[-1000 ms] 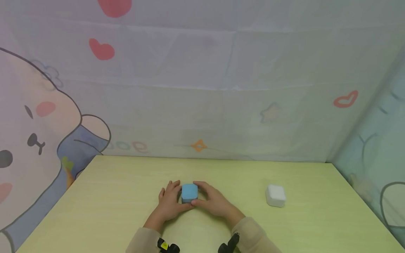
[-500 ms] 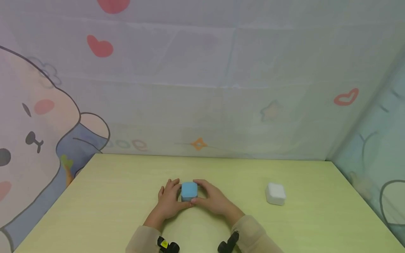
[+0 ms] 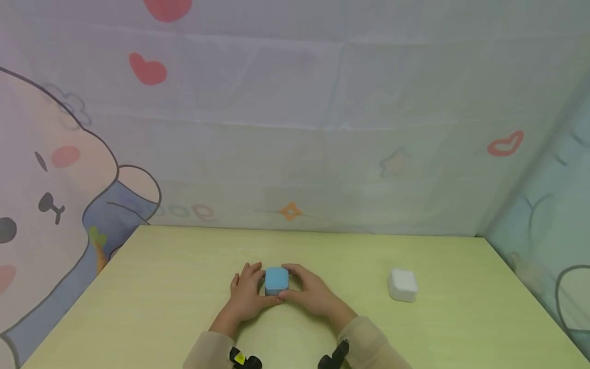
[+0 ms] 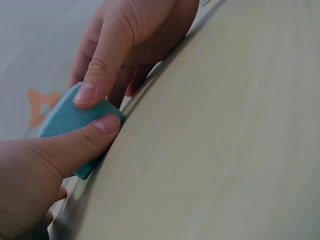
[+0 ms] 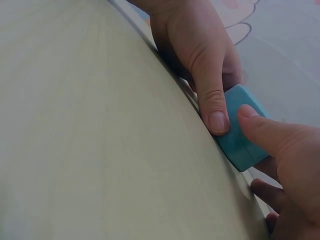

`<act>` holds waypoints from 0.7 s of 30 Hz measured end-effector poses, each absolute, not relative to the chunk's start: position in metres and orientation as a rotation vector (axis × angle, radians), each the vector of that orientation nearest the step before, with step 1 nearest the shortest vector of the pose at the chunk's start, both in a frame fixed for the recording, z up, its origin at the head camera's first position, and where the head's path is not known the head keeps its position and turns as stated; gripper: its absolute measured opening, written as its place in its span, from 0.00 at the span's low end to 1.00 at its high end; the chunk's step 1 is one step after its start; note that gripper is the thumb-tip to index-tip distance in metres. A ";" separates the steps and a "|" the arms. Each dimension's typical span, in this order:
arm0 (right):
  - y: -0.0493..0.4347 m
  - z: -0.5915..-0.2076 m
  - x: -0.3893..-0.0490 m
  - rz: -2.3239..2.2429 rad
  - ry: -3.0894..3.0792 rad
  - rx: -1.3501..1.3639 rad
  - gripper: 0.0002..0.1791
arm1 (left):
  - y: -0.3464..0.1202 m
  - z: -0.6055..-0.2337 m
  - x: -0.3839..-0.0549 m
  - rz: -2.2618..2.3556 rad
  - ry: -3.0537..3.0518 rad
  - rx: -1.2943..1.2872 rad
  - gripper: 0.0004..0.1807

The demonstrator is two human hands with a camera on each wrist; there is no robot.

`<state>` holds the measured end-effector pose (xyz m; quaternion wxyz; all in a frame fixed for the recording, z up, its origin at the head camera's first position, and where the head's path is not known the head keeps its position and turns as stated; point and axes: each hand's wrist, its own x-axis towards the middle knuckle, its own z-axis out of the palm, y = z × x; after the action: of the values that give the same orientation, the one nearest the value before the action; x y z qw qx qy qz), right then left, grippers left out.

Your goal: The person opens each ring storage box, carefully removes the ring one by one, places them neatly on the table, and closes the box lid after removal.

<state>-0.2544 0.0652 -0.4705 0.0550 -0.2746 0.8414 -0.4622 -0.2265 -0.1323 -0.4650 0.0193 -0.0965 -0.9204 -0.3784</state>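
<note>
A blue block [image 3: 276, 280] with rounded corners sits on the pale yellow-green table [image 3: 184, 297], between both hands. My left hand [image 3: 248, 296] holds it from the left side, thumb along the near face and its outer fingers spread away. From the right, my right hand [image 3: 314, 294] pinches the same block between the thumb in front and a finger behind. In the left wrist view both thumbs press the near face of the blue block [image 4: 70, 117], the right one above the left. The block's far side is mostly hidden in the wrist views.
A white block [image 3: 403, 285], also rounded, stands on the table to the right, apart from both hands. Behind the table hangs a printed cloth [image 3: 258, 128] with hearts and a cartoon animal. A black wrist device [image 3: 334, 355] shows by the right sleeve [image 3: 373, 343].
</note>
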 end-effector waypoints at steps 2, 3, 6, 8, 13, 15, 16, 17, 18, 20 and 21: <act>0.065 -0.470 -0.253 -1.398 2.557 -0.827 0.36 | -0.132 -0.465 -0.226 -1.172 -2.857 -0.291 0.42; 0.065 -0.470 -0.253 -1.398 2.558 -0.823 0.36 | -0.132 -0.465 -0.225 -1.170 -2.858 -0.287 0.42; 0.066 -0.470 -0.253 -1.399 2.559 -0.801 0.37 | -0.131 -0.465 -0.225 -1.167 -2.855 -0.286 0.41; 0.066 -0.470 -0.252 -1.407 2.558 -0.788 0.38 | -0.131 -0.465 -0.225 -1.170 -2.853 -0.291 0.41; 0.068 -0.468 -0.251 -1.429 2.547 -0.798 0.36 | -0.132 -0.466 -0.225 -1.187 -2.862 -0.306 0.42; 0.069 -0.469 -0.250 -1.428 2.550 -0.812 0.35 | -0.132 -0.466 -0.225 -1.201 -2.864 -0.312 0.42; 0.069 -0.469 -0.250 -1.427 2.551 -0.812 0.35 | -0.132 -0.466 -0.225 -1.211 -2.864 -0.313 0.41; 0.069 -0.469 -0.250 -1.427 2.554 -0.812 0.35 | -0.132 -0.465 -0.225 -1.218 -2.863 -0.316 0.41; 0.070 -0.469 -0.250 -1.426 2.555 -0.809 0.35 | -0.132 -0.465 -0.225 -1.223 -2.861 -0.317 0.41; 0.070 -0.469 -0.249 -1.422 2.562 -0.810 0.35 | -0.132 -0.465 -0.225 -1.229 -2.857 -0.317 0.41; 0.071 -0.469 -0.249 -1.420 2.563 -0.812 0.36 | -0.131 -0.464 -0.224 -1.230 -2.856 -0.316 0.41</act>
<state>-0.2491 0.0707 -0.4688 0.0505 -0.2666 0.8418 -0.4666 -0.2244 -0.1314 -0.4644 0.0081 -0.1012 -0.9137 -0.3934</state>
